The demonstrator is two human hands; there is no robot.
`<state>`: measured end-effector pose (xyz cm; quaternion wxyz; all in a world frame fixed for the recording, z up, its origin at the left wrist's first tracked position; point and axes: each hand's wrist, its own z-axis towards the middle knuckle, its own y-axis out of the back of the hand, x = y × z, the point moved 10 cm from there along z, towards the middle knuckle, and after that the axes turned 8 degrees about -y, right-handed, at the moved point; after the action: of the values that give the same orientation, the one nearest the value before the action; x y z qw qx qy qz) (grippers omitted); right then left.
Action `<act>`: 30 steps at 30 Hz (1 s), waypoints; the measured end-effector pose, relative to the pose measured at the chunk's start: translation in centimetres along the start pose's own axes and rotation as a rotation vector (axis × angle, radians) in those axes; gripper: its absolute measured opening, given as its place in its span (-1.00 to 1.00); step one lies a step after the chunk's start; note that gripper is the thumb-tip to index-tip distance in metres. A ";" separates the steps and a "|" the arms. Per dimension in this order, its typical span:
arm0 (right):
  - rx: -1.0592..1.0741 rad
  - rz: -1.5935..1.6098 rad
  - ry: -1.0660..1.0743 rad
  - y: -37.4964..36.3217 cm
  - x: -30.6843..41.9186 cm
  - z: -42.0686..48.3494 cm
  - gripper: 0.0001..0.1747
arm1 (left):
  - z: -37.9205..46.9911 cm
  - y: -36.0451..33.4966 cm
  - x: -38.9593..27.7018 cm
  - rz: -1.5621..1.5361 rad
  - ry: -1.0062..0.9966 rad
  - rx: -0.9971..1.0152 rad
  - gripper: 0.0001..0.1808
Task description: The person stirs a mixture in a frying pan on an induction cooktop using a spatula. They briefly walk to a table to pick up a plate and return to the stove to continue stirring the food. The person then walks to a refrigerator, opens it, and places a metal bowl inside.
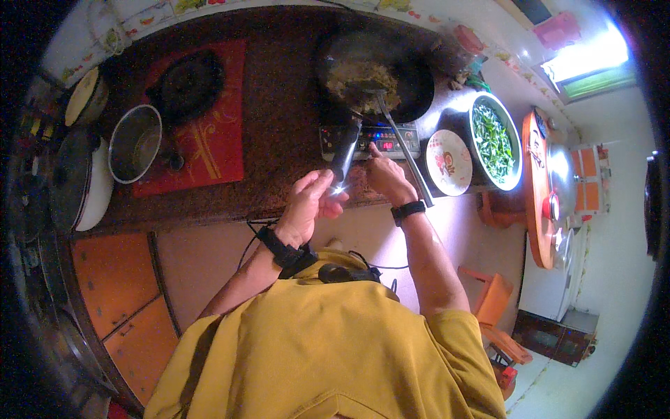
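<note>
My left hand (313,201) is closed around the end of the black handle (349,144) of a wok (416,97). The wok sits on an induction cooker (366,141) whose panel has a lit red display and blue lights. Pale brown chopped food (361,76) lies in the wok. Resting in it is a metal spatula (400,139), its long handle leaning out over the counter edge beside my right wrist. My right hand (388,175) holds nothing; its index finger points to the panel's lower edge, and whether it touches is unclear.
Right of the cooker are a patterned plate (449,162) and a bowl of cut green vegetables (493,141). To the left, a dark round trivet or pan (191,84) lies on a red mat (212,141), beside a metal pot (135,144). An orange chair (492,298) stands at right.
</note>
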<state>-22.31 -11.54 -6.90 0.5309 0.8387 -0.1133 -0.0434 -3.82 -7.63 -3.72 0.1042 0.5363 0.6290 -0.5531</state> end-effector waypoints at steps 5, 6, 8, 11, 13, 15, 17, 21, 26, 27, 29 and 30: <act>-0.033 -0.066 0.078 1.1 1.6 -1.6 -0.55 | 0.1 0.1 0.7 -0.006 0.012 -0.006 -0.71; -0.035 -0.054 0.043 1.0 1.3 -1.3 -0.57 | 0.0 0.0 0.7 -0.008 0.022 -0.008 -0.71; -0.036 -0.014 -0.071 0.0 0.0 -0.2 -0.60 | 0.1 -0.1 1.0 -0.016 0.030 -0.004 -0.70; 0.037 -0.073 -0.034 0.6 1.0 -0.8 -0.63 | 0.1 -0.1 0.9 -0.015 0.021 0.002 -0.70; 0.005 -0.081 0.052 1.5 2.0 -1.6 -0.65 | 0.3 -0.3 0.5 0.009 0.025 0.002 -0.70; -0.120 -0.008 0.114 1.8 2.0 -2.5 -0.66 | 0.4 -0.5 0.7 -0.009 0.039 0.018 -0.71; -0.109 0.204 0.125 0.9 -0.1 -2.7 -0.76 | 0.6 -0.9 0.5 -0.011 0.050 0.032 -0.71; -0.513 0.610 0.123 0.9 -6.0 -7.0 -0.75 | 0.1 -1.1 0.4 0.016 0.061 0.022 -0.71; -0.181 1.440 -0.328 3.4 -11.7 -12.0 -0.54 | 0.5 -0.9 0.7 0.010 0.047 0.023 -0.70; -0.150 1.458 -0.313 5.1 -11.1 -12.7 -0.49 | 0.6 -0.9 0.6 0.028 0.045 0.031 -0.70; -0.033 1.488 -0.275 6.6 -9.9 -12.3 -0.43 | 0.7 -1.0 0.3 0.049 0.041 0.038 -0.69; -0.037 1.434 -0.288 7.5 -8.5 -12.1 -0.40 | 0.9 -0.9 0.3 0.051 0.031 0.029 -0.69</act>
<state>-29.28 -2.00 4.70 0.4229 0.5352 -0.7024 0.2032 -5.06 -8.07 -3.74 0.1008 0.5621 0.6084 -0.5511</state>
